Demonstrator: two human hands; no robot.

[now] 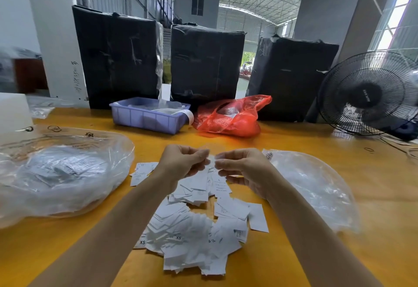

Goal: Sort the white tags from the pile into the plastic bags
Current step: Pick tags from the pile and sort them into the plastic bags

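Observation:
A pile of white tags (pixel 192 230) lies on the yellow table (pixel 373 218) between my forearms, some marked XS. Above its far end my left hand (pixel 183 162) and my right hand (pixel 242 166) meet, and both pinch a small clear plastic bag (pixel 211 162) that hangs between the fingertips. A large clear bag (pixel 63 173) holding packed tags sits at the left. Another clear bag (pixel 316 187), flatter, lies at the right.
A purple crate (pixel 149 117) and a red plastic bag (pixel 230 117) stand at the back of the table, in front of three black wrapped bales (pixel 203 64). A black fan (pixel 371 94) stands at the far right. Rubber bands (pixel 369 149) lie near it.

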